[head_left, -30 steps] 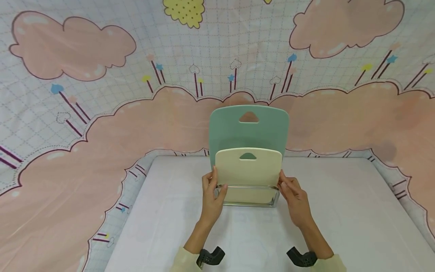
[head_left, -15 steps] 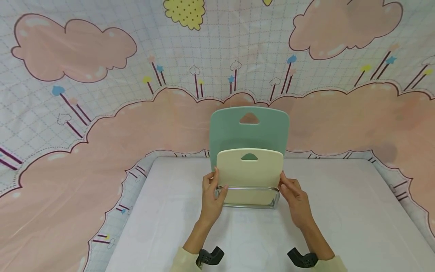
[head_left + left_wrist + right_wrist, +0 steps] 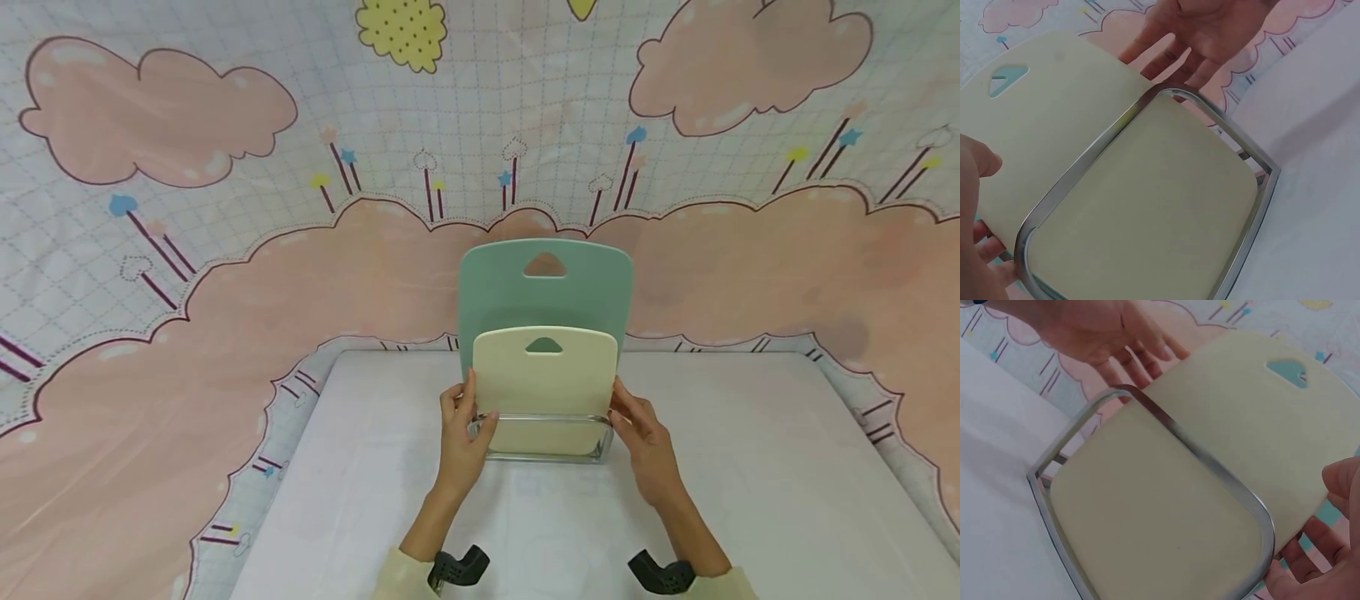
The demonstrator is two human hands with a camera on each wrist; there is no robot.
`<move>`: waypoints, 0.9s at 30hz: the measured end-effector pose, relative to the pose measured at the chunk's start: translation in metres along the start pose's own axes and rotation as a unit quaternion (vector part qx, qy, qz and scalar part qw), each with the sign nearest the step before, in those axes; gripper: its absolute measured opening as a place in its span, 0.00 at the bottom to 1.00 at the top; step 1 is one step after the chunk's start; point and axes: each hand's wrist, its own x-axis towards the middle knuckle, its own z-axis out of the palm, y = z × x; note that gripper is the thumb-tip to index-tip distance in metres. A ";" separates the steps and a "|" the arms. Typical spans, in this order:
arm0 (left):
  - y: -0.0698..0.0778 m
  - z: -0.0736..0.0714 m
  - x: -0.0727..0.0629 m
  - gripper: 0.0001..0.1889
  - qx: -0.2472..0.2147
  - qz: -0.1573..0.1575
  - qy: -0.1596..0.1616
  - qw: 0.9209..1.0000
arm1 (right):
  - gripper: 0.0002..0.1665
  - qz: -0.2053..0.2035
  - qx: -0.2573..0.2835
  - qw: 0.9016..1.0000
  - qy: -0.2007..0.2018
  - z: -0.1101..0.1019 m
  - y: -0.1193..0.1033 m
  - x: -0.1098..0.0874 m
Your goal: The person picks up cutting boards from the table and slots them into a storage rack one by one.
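Note:
A cream cutting board (image 3: pixel 546 379) stands upright in a shiny metal rack (image 3: pixel 543 417), with a larger green cutting board (image 3: pixel 547 292) behind it. My left hand (image 3: pixel 461 446) holds the cream board's left edge low down, its thumb on the front side and fingertips right at the rack's side bar. On the opposite edge my right hand (image 3: pixel 648 450) holds it likewise, thumb nearest the rack's top bar. In the left wrist view, the left thumb (image 3: pixel 988 161) overlaps the board's face. Fingers of the right hand (image 3: pixel 1313 547) reach behind the board's edge in the right wrist view.
The rack stands on a white-covered table (image 3: pixel 360 433), towards its far edge. Behind hangs a cloth backdrop (image 3: pixel 315 283) printed with pink clouds. Black wrist cameras (image 3: pixel 459 567) sit at both cuffs.
The whole head view shifts slightly. Both hands stay at the sides of the cream cutting board, with very small finger movements; boards and rack stand as before.

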 end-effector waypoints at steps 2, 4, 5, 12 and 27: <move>-0.001 0.000 0.000 0.35 0.002 0.002 0.002 1.000 | 0.30 -0.003 0.002 1.000 -0.002 0.001 0.001 0.000; -0.002 0.000 0.001 0.35 0.003 0.003 0.004 1.000 | 0.31 -0.007 0.003 1.000 -0.006 0.001 0.002 0.001; -0.001 0.000 0.001 0.35 0.003 0.004 0.005 1.000 | 0.31 -0.010 0.003 1.000 -0.007 0.001 0.002 0.002; -0.001 -0.001 0.005 0.33 -0.007 -0.012 0.008 1.000 | 0.33 -0.017 -0.007 1.000 -0.018 0.000 0.004 0.005; -0.007 0.000 0.009 0.32 -0.050 -0.020 0.007 0.999 | 0.34 -0.022 -0.002 0.999 -0.037 -0.004 0.004 0.007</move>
